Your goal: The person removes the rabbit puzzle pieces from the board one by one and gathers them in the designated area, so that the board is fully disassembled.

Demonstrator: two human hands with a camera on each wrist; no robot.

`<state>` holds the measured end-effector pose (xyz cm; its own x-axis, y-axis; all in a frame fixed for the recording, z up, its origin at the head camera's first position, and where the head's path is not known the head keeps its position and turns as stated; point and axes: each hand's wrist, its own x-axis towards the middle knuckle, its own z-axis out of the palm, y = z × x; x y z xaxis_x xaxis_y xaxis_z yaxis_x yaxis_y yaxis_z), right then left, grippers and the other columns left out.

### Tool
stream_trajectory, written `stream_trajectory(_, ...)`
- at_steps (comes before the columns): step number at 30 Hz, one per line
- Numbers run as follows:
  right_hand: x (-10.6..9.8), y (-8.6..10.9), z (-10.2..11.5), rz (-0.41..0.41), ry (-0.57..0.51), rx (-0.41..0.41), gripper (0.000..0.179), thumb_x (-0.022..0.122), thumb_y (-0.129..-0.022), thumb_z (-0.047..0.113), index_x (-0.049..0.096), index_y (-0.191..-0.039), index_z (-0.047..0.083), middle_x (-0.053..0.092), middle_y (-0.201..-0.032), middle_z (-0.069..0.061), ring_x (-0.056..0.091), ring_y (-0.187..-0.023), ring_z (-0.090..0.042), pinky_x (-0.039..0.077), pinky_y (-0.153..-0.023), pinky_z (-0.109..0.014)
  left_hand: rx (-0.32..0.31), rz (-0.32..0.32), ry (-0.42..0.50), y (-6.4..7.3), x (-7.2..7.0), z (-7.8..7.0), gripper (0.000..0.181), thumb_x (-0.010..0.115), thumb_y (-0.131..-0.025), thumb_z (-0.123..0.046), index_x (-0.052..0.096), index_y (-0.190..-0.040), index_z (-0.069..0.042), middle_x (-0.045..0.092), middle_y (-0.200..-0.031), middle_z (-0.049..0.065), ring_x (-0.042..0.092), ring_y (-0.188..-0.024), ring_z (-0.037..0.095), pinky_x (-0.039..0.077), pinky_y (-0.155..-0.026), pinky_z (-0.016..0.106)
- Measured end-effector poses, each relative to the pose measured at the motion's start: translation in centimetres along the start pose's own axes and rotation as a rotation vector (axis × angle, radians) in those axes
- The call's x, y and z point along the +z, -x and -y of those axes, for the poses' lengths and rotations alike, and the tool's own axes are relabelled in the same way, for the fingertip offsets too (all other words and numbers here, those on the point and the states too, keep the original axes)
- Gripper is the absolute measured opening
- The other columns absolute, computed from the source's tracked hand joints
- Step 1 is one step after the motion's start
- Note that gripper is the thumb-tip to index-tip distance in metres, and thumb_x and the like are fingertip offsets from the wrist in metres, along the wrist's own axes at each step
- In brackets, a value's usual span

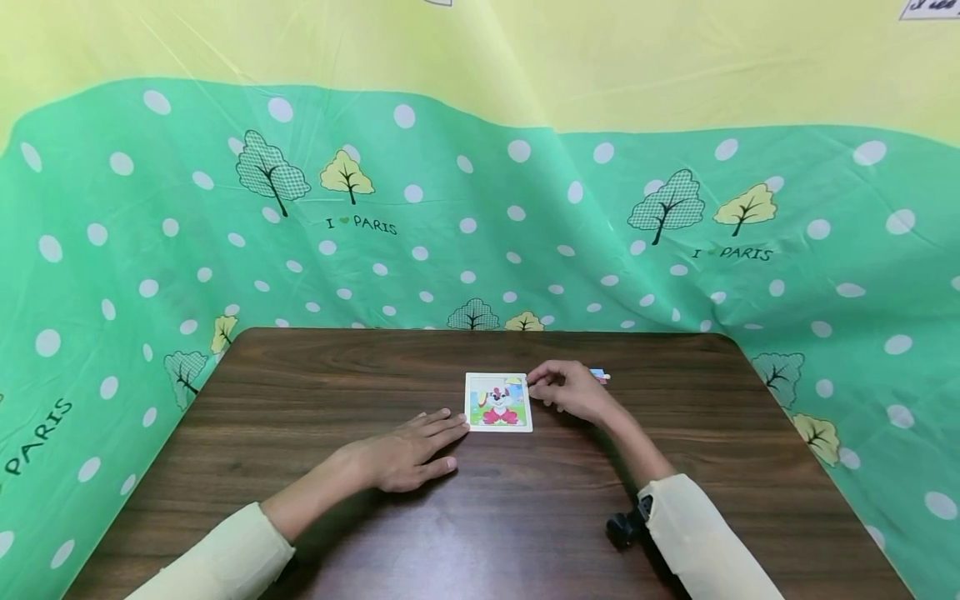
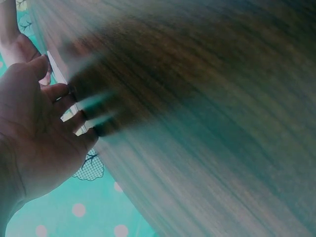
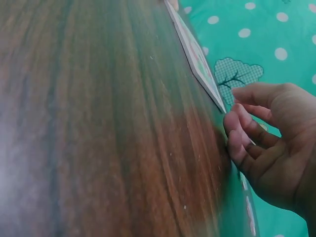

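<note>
The white-framed picture board (image 1: 498, 403), showing a cartoon animal in red, lies flat on the wood-grain surface (image 1: 480, 533) between your two hands. Your left hand (image 1: 408, 452) rests to the left of the board, fingers extended and thumb spread away from them, with fingertips at the board's near left corner. Your right hand (image 1: 573, 390) is just right of the board, its fingers bent and the index fingertip at the upper part of the right edge; you cannot tell from these views whether it pinches anything. Colourful pieces (image 1: 599, 376) peek out beyond that hand, to the board's right. Behind the board hangs a green dotted cloth (image 1: 442, 175).
</note>
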<state>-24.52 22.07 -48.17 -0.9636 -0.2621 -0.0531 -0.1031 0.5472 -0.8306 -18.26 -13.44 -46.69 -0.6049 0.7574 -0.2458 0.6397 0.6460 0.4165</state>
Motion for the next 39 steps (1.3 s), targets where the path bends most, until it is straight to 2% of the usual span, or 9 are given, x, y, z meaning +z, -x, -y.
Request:
stream_trajectory(7,0.4,-0.5,0.5,0.031,0.041,-0.045,0.026,0.083,-0.101,0.013,0.081,-0.125,0.004,0.076,-0.099,-0.010,0.066,-0.079,-0.019,0.055,-0.069,-0.027,-0.002,0.002,-0.004,-0.1,0.0,0.0,0.067,0.041,-0.123,-0.047,0.033,-0.179,-0.013,0.028,-0.189,0.008,0.021,-0.178,0.036,0.020,-0.144,0.061)
stream_trajectory(11,0.8,-0.8,0.7,0.043,0.085,-0.034,0.024,0.084,-0.100,0.013,0.082,-0.122,0.007,0.074,-0.097,-0.007,0.063,-0.083,-0.018,0.051,-0.076,-0.030,-0.002,0.002,-0.008,-0.1,0.0,-0.1,0.067,0.042,-0.123,-0.047,0.032,-0.179,-0.013,0.028,-0.189,0.008,0.021,-0.178,0.035,0.020,-0.144,0.060)
stream_trajectory(16,1.0,-1.1,0.7,0.047,0.118,-0.010,0.023,0.086,-0.097,0.012,0.082,-0.119,0.008,0.070,-0.095,-0.005,0.060,-0.085,-0.018,0.048,-0.078,-0.030,-0.014,0.000,-0.001,-0.1,0.0,-0.2,0.067,0.042,-0.122,-0.047,0.032,-0.180,-0.014,0.027,-0.189,0.007,0.021,-0.178,0.035,0.020,-0.144,0.060)
stream_trajectory(27,1.2,-1.4,1.2,0.065,0.067,0.047,0.035,0.087,-0.093,0.006,0.079,-0.127,0.005,0.069,-0.093,-0.007,0.060,-0.085,-0.019,0.050,-0.077,-0.031,-0.020,-0.003,-0.002,0.0,-0.1,-0.4,0.067,0.043,-0.122,-0.047,0.032,-0.180,-0.014,0.028,-0.189,0.006,0.021,-0.178,0.035,0.020,-0.144,0.060)
stream_trajectory(33,1.3,-1.5,1.5,0.064,0.037,0.087,0.036,0.087,-0.092,0.005,0.078,-0.128,0.003,0.067,-0.093,-0.007,0.059,-0.085,-0.020,0.050,-0.076,-0.030,-0.024,-0.004,-0.004,0.0,0.1,-0.3,0.067,0.043,-0.122,-0.047,0.032,-0.180,-0.015,0.027,-0.190,0.005,0.020,-0.178,0.034,0.020,-0.145,0.059)
stream_trajectory(39,1.2,-1.6,1.5,0.053,0.052,0.107,0.036,0.089,-0.090,0.006,0.081,-0.126,0.006,0.069,-0.092,-0.006,0.060,-0.085,-0.020,0.049,-0.078,-0.030,-0.027,0.000,-0.005,0.0,0.2,-0.1,0.066,0.043,-0.122,-0.047,0.032,-0.180,-0.016,0.026,-0.190,0.004,0.018,-0.178,0.033,0.019,-0.145,0.058)
